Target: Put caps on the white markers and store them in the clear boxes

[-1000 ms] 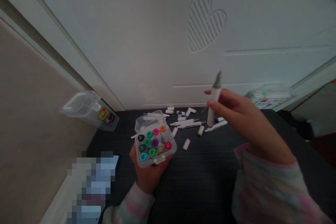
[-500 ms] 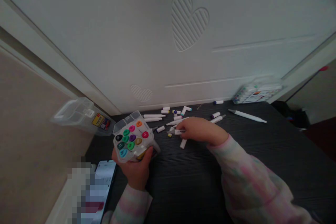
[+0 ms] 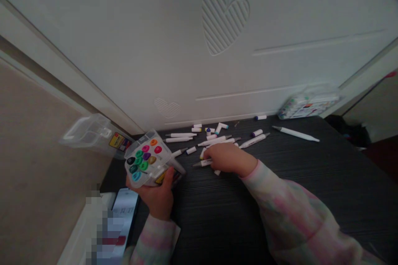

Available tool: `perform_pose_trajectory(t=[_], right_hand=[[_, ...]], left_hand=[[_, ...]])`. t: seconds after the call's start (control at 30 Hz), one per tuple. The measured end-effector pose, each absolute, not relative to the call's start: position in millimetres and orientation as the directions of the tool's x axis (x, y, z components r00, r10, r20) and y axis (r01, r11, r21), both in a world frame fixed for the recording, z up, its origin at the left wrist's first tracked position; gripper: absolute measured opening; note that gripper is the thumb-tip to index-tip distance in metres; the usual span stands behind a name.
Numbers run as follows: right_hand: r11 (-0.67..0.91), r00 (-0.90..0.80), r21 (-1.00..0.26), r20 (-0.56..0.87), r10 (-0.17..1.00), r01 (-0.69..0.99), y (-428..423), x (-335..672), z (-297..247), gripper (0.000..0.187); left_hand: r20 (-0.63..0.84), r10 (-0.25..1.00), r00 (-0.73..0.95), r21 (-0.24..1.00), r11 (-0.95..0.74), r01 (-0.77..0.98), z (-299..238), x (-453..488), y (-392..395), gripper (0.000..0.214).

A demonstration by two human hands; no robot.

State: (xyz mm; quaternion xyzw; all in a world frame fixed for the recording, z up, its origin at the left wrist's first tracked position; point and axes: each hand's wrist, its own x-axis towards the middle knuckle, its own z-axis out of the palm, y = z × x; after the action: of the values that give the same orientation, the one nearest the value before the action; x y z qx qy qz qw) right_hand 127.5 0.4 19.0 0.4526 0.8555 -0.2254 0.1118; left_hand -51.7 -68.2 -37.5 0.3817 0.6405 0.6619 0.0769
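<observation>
My left hand grips a clear plastic marker case filled with markers whose coloured caps face up. On the dark table, my right hand is closed around a white marker with an uncapped grey tip pointing left. Several loose white markers and caps lie scattered just beyond that hand, near the white panel with heart shapes.
An empty clear case lid lies at the left by the wall. A phone rests under my left wrist. One white marker lies apart at the right, near another marker case at the back right.
My right hand dropped from the air, leaving a marker at the right, reached into the loose pile and closed on another marker. My left hand shifted the case leftward.
</observation>
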Motion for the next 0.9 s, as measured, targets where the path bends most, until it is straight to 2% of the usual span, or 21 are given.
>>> perform_pose_trajectory(t=[0.6, 0.9], right_hand=[[0.493, -0.563, -0.272, -0.396, 0.726, 0.827, 0, 126, 14, 0.036], [0.47, -0.546, -0.279, -0.386, 0.744, 0.838, -1, 127, 15, 0.034]], left_hand=[[0.363, 0.653, -0.665, 0.923, -0.155, 0.352, -41, -49, -71, 0.079], [0.404, 0.63, -0.663, 0.905, -0.171, 0.389, -52, -53, -71, 0.082]])
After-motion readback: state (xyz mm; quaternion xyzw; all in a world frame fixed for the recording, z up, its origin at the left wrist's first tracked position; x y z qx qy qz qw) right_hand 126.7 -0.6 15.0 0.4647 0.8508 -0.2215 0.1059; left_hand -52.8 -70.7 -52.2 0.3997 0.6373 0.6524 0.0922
